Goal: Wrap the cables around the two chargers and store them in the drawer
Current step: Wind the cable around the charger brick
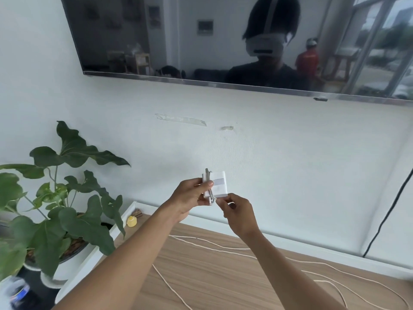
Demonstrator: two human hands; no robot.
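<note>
A white square charger [218, 184] is held up in front of the wall, with grey cable [209, 186] wound around its left side. My left hand [190, 198] grips the charger from the left, thumb pressing on the wound cable. My right hand [239, 211] pinches the cable end at the charger's lower right corner. A long cream cable [223, 246] lies loose in loops on the wooden cabinet top [223, 276] below my arms. A second charger and the drawer are not in view.
A large leafy plant [60, 209] in a white pot stands left of the cabinet. A small yellow object [131, 221] sits at the cabinet's back left corner. A wall-mounted TV [156, 41] hangs above. A black cable [388, 211] runs down the wall at right.
</note>
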